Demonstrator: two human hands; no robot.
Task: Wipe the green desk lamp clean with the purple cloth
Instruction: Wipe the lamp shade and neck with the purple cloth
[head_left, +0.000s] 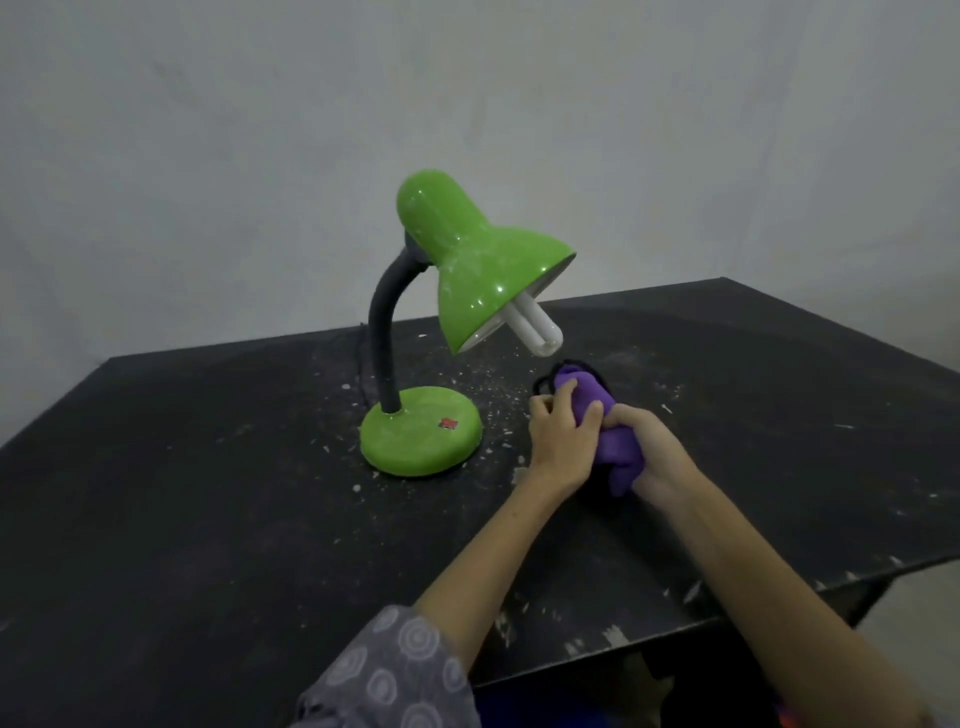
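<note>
The green desk lamp (467, 260) stands upright on the black table, its round base (418, 431) dusty and its shade speckled with white. A dark flexible neck (384, 332) joins base to shade, and a white bulb (535, 327) pokes out below the shade. Just right of the base, the purple cloth (613, 436) with a dark edge is bunched up between both hands. My left hand (558, 431) grips its left side and my right hand (657, 457) grips its lower right part. Neither hand touches the lamp.
The black table (208, 493) is scattered with white dust and flecks around the lamp. Its front right edge (727, 608) is chipped. A plain pale wall (260, 156) rises behind. A patterned grey sleeve (395, 675) shows at the bottom.
</note>
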